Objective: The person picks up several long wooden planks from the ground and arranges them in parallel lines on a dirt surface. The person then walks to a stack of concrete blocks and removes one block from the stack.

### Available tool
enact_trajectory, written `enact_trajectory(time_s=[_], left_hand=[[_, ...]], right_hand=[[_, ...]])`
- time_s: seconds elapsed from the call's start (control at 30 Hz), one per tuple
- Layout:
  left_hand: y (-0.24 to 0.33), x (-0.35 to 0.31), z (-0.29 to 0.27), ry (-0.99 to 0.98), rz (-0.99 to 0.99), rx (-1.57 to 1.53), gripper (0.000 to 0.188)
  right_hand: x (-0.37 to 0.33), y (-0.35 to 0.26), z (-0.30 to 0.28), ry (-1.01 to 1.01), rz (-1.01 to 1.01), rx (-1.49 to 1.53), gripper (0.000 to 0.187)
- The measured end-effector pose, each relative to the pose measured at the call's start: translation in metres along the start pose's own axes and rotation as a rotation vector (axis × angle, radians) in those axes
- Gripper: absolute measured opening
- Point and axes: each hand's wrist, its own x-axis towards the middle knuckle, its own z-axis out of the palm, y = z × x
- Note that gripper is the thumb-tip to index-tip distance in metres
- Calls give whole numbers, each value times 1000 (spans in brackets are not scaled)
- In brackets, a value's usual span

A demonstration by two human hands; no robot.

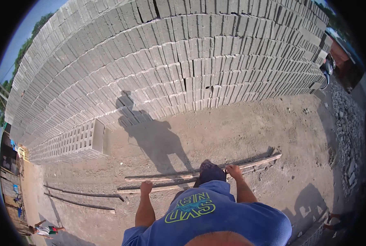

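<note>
- My left hand (146, 187) was closed over the near wooden plank (150, 189), gripping close to its left end.
- My right hand (233, 170) was clamped on the far wooden plank (256, 162), right of its middle.
- Both planks ran crosswise before me, left to right, rising toward the right, almost parallel.
- I counted two planks in hand, two dark strips (80, 199) on the dirt ground (232, 131) well off to the left, one big stack of grey blocks (170, 53) beyond.

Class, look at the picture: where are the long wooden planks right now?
In the head view, the long wooden planks lie low centre on the sandy ground, before the grey block stack, under both hands.
</note>
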Motion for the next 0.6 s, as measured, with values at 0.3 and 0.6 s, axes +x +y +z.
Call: enact_trajectory(time_s=[0.3,0.6], left_hand=[[114,156,-26,-185,612,133,27],[215,288,-188,76,129,-258,31]], right_hand=[[137,66,29,20,-21,-122,29],[372,-256,-2,122,-469,32,35]])
